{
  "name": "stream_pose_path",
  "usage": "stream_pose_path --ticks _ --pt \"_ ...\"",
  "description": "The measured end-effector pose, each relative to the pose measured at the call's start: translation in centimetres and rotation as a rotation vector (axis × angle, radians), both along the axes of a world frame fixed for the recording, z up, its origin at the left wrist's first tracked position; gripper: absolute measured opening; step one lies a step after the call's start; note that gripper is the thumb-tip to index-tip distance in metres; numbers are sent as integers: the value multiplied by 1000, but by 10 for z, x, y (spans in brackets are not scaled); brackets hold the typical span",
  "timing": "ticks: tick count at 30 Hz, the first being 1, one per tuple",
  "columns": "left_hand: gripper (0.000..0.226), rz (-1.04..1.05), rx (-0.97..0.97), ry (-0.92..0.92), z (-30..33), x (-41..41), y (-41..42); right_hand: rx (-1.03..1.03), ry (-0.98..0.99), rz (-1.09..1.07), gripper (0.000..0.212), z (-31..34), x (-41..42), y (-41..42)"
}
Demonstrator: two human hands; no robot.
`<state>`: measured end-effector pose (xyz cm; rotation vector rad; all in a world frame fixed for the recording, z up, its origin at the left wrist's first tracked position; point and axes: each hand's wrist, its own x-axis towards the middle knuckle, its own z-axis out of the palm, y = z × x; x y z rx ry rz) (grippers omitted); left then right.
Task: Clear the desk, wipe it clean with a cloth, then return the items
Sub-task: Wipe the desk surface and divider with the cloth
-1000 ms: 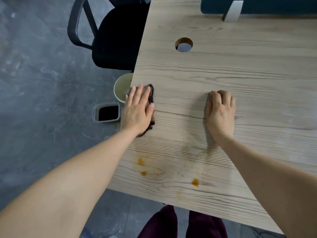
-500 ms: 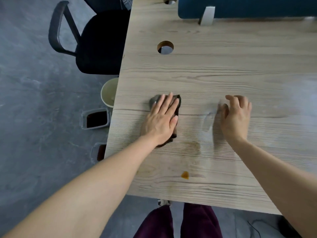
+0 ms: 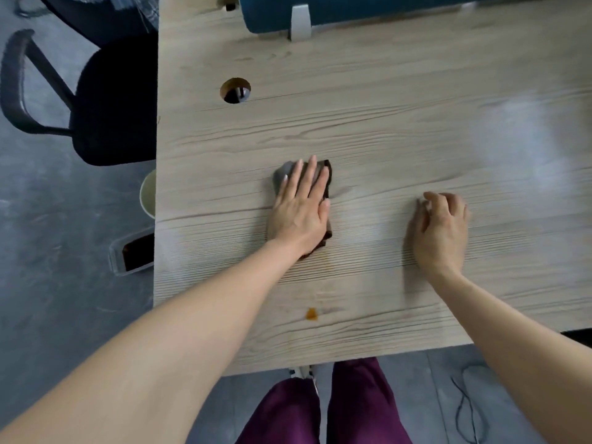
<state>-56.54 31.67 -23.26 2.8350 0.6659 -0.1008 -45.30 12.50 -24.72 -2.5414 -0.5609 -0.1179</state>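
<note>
Flat-fingered, the left hand [image 3: 299, 213] presses a dark cloth [image 3: 327, 184] onto the middle of the wooden desk [image 3: 384, 123]; the right hand [image 3: 440, 233] rests to its right, fingers loosely curled, holding nothing. An orange stain [image 3: 311, 314] lies near the desk's near edge.

Chair [image 3: 105, 104]: black, on the grey floor at ten o'clock.
Divider [image 3: 400, 8]: teal panel at twelve o'clock, with a grey bracket [image 3: 300, 22].
Cable [image 3: 469, 408]: dark loop on the floor at five o'clock.
</note>
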Motion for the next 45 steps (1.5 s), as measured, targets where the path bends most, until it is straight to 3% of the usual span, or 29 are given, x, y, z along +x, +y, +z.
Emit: stream_pose_path --ticks 3,8,10,15,18,22,26,28,31,35,38,41,43,45 --pt "54 -84 22 29 -2 -22 31 -24 -66 35 21 -4 4 -12" --pt "54 271 99 21 -2 -33 48 -4 -105 24 20 -13 1 -16" --pt "55 308 113 8 -4 -18 28 13 -103 10 20 -14 -1 -15" --pt "57 -110 3 -19 -1 31 -48 37 -63 46 20 -9 0 -18" --pt "56 -301 25 18 2 25 -31 56 -22 80 20 -2 2 -21" --pt "55 -72 70 60 5 9 18 76 -26 15 21 -2 1 -26" --pt "57 201 102 25 -2 25 -10 75 -30 -146 21 -6 1 -36" --pt "58 118 72 -14 -4 36 -46 81 -29 -161 19 -8 -1 -40" --pt "59 -210 18 -22 1 47 -91 123 -19 -139 19 -4 2 -41" --pt "57 -494 64 51 2 45 -58 182 -8 -123 21 2 10 -49" --pt "57 -216 86 64 0 53 -23 203 28 -244 23 3 19 -62" --pt "57 48 116 9 -5 64 -44 199 31 -254 23 1 21 -75" --pt "58 -25 101 -11 -7 71 -80 191 28 -251 23 2 19 -77" --pt "61 -258 85 -1 -7 73 -121 187 19 -250 23 2 18 -76"
